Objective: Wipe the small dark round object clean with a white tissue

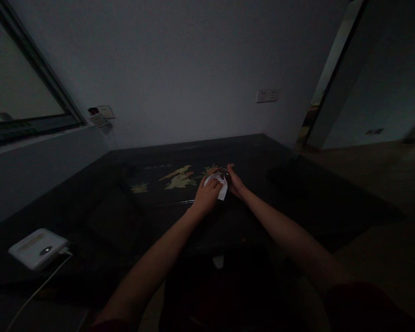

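Over the dark table, my left hand (208, 192) presses a white tissue (222, 193) with its fingers curled on it. The tissue lies against a small dark, shiny, rounded object (226, 174), whose kind I cannot make out in the dim light. My right hand (235, 183) grips that object from the right side, thumb at the top. Both hands are close together, and the tissue hides part of the object.
The black table (166, 226) carries a painted bird-and-flower pattern (180, 179). A white box-shaped device (39, 248) with a cable (38, 289) sits at its left front. Wall sockets (267, 95) are behind. A dark, unclear shape (285, 177) lies to the right.
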Available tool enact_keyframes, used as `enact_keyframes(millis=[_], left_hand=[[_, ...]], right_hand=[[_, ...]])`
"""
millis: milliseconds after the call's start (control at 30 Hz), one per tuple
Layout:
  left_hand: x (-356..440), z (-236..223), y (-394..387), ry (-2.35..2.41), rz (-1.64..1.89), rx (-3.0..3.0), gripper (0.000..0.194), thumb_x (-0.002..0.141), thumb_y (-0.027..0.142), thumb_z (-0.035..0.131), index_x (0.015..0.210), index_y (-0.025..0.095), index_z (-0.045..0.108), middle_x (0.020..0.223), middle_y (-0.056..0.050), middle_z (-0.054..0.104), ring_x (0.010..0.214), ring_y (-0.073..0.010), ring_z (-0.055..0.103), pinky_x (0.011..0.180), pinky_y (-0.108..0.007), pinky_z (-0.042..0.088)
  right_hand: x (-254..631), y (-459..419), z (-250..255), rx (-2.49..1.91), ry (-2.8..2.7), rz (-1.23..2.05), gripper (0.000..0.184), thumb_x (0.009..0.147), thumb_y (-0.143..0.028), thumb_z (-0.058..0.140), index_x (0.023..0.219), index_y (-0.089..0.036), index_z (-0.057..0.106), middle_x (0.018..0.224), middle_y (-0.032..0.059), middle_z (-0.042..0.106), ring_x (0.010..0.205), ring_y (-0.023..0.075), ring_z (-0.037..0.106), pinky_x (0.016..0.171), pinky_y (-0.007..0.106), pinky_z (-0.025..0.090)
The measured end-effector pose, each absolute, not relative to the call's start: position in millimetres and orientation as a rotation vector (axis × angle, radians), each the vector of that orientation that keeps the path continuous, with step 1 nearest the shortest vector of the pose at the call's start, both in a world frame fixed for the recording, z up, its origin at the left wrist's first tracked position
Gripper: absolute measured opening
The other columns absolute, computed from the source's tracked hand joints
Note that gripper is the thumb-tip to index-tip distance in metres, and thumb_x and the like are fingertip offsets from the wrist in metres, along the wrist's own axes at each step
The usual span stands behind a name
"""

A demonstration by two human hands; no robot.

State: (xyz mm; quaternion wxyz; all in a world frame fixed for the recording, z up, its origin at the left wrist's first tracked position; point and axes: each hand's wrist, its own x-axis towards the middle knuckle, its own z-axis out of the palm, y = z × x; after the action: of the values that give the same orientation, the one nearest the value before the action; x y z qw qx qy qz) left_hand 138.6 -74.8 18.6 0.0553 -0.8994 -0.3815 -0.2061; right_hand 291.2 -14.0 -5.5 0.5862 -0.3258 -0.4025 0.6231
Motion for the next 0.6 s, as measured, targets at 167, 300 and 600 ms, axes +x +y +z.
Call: enact_keyframes(millis=[167,300,600], left_hand=[[141,15,-76,-1.192,-0.584,-2.744,0.043,0.085,0.007,0.043,0.125,0.018,0.054,0.134,-0.014,0.055,0.133,-0.0258,0.042,0.116,-0.054,0.016],[143,14,-77,-1.205,-0.577,-2.786,0.051,0.080,0.006,0.047,0.131,0.016,0.049,0.137,-0.015,0.052,0.134,-0.0273,0.041,0.115,-0.053,0.021],[149,-2,-71,-1.095,-1.028,-3.119,0.050,0.077,0.009,0.047,0.127,0.008,0.048,0.128,-0.019,0.054,0.123,-0.0253,0.048,0.107,-0.041,0.038]], right_hand=[[290,-13,-11,-0.736,-0.932,1.450,0.052,0.080,-0.067,0.053,0.093,-0.019,0.069,0.079,0.0037,0.073,0.075,0.0177,0.067,0.064,0.027,0.048],[291,-10,-16,-0.714,-0.926,1.420,0.045,0.078,-0.062,0.059,0.091,-0.020,0.070,0.079,0.0023,0.073,0.076,0.0177,0.067,0.065,0.027,0.049],[290,-15,-9,-0.690,-0.883,1.392,0.039,0.079,-0.057,0.059,0.083,-0.020,0.070,0.082,0.0023,0.075,0.088,0.0189,0.068,0.083,0.029,0.050]])
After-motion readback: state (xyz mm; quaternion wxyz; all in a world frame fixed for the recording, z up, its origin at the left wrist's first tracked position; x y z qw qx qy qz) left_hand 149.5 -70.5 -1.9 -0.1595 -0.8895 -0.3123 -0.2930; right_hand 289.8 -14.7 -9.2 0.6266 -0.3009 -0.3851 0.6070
